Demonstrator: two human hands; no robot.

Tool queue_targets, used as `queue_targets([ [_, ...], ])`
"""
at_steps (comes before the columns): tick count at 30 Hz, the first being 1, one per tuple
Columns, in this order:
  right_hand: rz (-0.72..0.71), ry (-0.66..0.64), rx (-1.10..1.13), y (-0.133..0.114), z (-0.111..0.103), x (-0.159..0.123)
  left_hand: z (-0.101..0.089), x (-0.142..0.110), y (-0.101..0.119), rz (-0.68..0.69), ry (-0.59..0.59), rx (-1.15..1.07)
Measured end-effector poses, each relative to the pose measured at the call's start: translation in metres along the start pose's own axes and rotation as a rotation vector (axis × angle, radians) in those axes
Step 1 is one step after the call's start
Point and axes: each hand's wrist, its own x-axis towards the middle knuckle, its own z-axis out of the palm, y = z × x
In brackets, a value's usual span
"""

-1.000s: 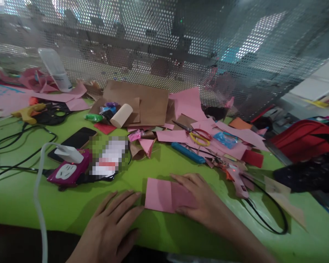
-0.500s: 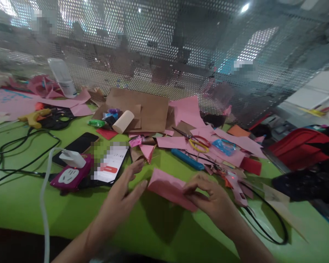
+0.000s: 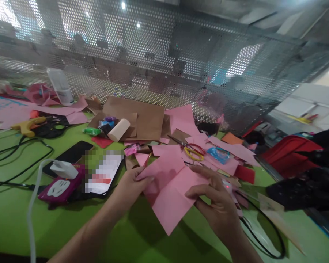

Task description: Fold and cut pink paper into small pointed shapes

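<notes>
While it tilted above the green table (image 3: 16, 223), pink sheet (image 3: 172, 191): showed creases, one corner pointing down on the near side.
Left hand (image 3: 133, 188): was closed, thumb clamped over the sheet's left edge.
Right hand (image 3: 215, 201): was half curled at the right edge; from where I stood, its thumb seemed to pinch from behind.
Scissors (image 3: 185, 145): lay among paper scraps (image 3: 231, 148) beyond the sheet.

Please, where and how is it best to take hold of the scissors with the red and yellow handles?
Probably by the looped handles, from above and the person's near side. The scissors lie with their blades pointing away and to the left, so the handles are the nearer end. The right hand is closest, but it is occupied with the pink sheet.
</notes>
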Motion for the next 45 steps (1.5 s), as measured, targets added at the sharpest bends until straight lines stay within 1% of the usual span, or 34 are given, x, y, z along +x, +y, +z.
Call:
queue_targets([
  [4, 0.123, -0.022, 0.064, 0.012, 0.002, -0.005, -0.002, 0.001, -0.005, 0.01, 0.048, -0.049],
  [9, 0.207, -0.029, 0.114, 0.019, 0.005, -0.012, -0.003, -0.003, -0.009, -0.004, 0.091, -0.045],
  [14, 0.234, -0.012, 0.107, 0.018, 0.005, -0.012, -0.005, -0.003, -0.012, 0.039, 0.044, -0.01],
  [19, 0.3, -0.015, 0.108, 0.019, 0.004, -0.011, -0.002, -0.007, -0.006, 0.012, 0.072, -0.015],
  [22, 0.331, -0.001, 0.148, 0.018, 0.002, -0.01, -0.001, -0.009, -0.003, 0.003, 0.075, -0.026],
  [25, 0.356, 0.033, 0.183, 0.016, 0.001, -0.009, -0.002, -0.01, -0.004, 0.013, 0.067, -0.011],
  [30, 0.352, -0.006, 0.238, 0.015, 0.001, -0.008, -0.004, -0.012, -0.006, 0.002, 0.079, -0.026],
  [36, 0.418, 0.019, 0.268, 0.019, 0.003, -0.012, -0.004, -0.013, -0.004, -0.038, 0.09, -0.094],
  [38, 0.44, 0.016, 0.279, 0.022, 0.002, -0.014, -0.004, -0.012, -0.004, -0.049, 0.077, -0.122],
  [41, 0.471, 0.011, 0.288, 0.024, 0.001, -0.016, -0.005, -0.012, -0.005, -0.065, 0.026, -0.149],
  [45, 0.454, 0.014, 0.301, 0.023, 0.0, -0.014, -0.007, -0.012, -0.006, -0.073, 0.012, -0.173],
])
